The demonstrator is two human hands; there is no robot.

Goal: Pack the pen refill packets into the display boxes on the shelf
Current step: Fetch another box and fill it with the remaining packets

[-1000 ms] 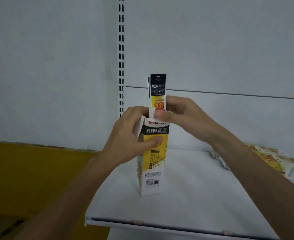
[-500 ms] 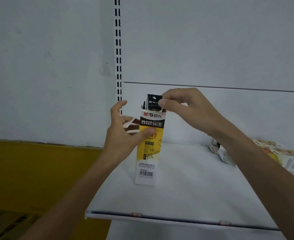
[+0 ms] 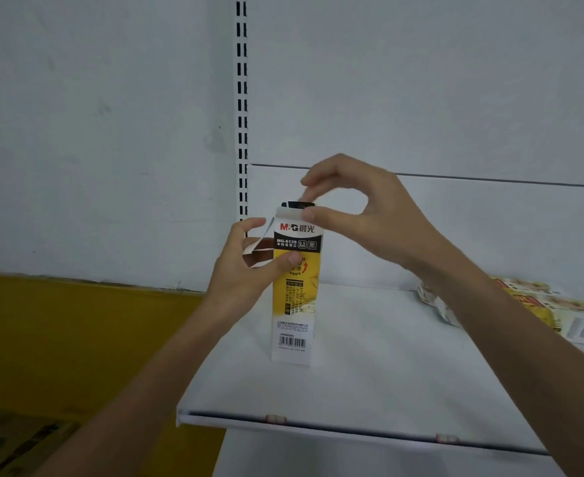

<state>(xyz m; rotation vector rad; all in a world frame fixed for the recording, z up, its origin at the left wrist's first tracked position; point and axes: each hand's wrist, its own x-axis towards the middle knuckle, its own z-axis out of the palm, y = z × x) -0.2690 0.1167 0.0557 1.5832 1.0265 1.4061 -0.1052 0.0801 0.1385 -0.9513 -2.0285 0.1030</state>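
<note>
A tall yellow, white and black display box (image 3: 294,304) stands upright on the white shelf (image 3: 369,373). My left hand (image 3: 249,273) grips its left side, thumb on the front, next to the open top flap. The black top of a pen refill packet (image 3: 297,204) just shows above the box's opening. My right hand (image 3: 363,215) hovers at the top of the box, thumb and forefinger curled in a loose ring with the thumb touching the front upper edge; the packet is no longer pinched.
More yellow and white boxes (image 3: 552,311) lie flat at the shelf's right rear. A slotted upright (image 3: 241,108) runs up the wall behind the box. Left of the shelf is a yellow surface (image 3: 77,339), with cardboard (image 3: 15,438) at the bottom left.
The packet, sticking high out of the box a second ago, has been pushed down until only its black top shows. My right hand has loosened its pinch at the top.
</note>
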